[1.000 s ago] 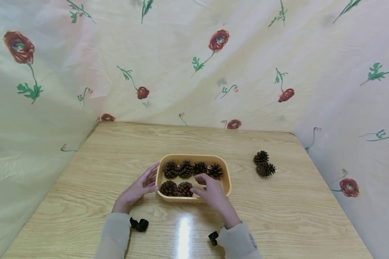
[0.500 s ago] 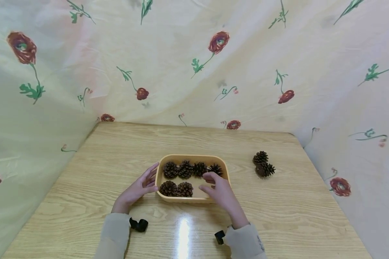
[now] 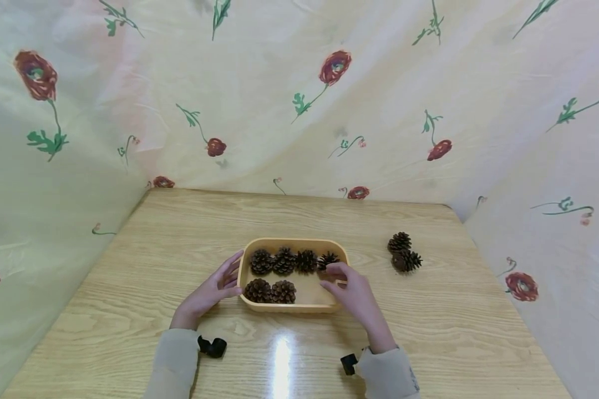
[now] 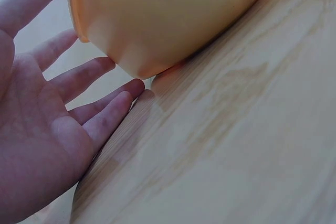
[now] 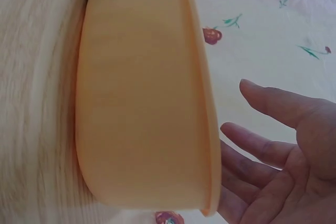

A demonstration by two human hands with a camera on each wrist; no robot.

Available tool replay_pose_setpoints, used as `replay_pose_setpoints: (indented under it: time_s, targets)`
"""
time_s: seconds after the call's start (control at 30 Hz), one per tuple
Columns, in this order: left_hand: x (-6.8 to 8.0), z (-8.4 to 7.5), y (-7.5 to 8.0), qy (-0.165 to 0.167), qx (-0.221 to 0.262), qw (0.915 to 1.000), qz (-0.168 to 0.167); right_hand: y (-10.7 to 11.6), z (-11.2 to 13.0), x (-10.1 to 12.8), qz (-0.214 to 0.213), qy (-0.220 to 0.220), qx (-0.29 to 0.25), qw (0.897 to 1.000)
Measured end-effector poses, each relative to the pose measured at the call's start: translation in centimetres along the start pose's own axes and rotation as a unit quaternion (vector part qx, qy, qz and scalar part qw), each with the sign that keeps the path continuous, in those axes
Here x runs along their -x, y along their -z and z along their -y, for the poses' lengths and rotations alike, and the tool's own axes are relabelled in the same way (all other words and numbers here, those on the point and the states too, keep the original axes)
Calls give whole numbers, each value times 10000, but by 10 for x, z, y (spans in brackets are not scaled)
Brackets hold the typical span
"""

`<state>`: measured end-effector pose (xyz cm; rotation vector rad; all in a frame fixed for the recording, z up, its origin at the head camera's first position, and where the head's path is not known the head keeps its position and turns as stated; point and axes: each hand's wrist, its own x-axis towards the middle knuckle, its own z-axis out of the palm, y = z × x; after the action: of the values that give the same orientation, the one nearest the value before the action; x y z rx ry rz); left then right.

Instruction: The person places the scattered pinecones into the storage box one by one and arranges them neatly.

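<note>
A shallow yellow tray (image 3: pixel 292 308) with rounded corners sits on the table. Pine cones (image 3: pixel 284 261) form a row along its far side, and two more pine cones (image 3: pixel 283 292) lie side by side at its near left. At the tray's left end is my left hand (image 3: pixel 204 296), its thumb and fingers spread against the outer wall; in the left wrist view, fingertips (image 4: pixel 107 63) meet the wall. My right hand (image 3: pixel 355 293) hovers over the right end with nothing in it. In the right wrist view its thumb and fingers are spread beyond the rim.
Two pine cones (image 3: pixel 406 260) lie touching on the table (image 3: pixel 459 310), to the right of the tray. A floral cloth (image 3: pixel 279 111) hangs behind the table and at both sides. Small black wrist cameras (image 3: pixel 213 347) sit at both cuffs.
My right hand has drawn back to the right, from above the cones at the tray's near side to its right end. The left hand and the cones have stayed in place.
</note>
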<state>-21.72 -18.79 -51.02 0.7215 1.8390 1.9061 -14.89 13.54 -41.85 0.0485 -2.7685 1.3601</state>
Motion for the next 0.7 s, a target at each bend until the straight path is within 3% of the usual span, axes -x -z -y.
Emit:
replay_pose_setpoints:
  time_s: [0.33,0.7]
  targets:
    - [-2,-5,-2,74,0,10000,-5,22,-4,1,-528,126,-279,9981]
    - [-1,-2,-1,99,51,9999,-28,40,-21,1,-874,-174,-104,9960]
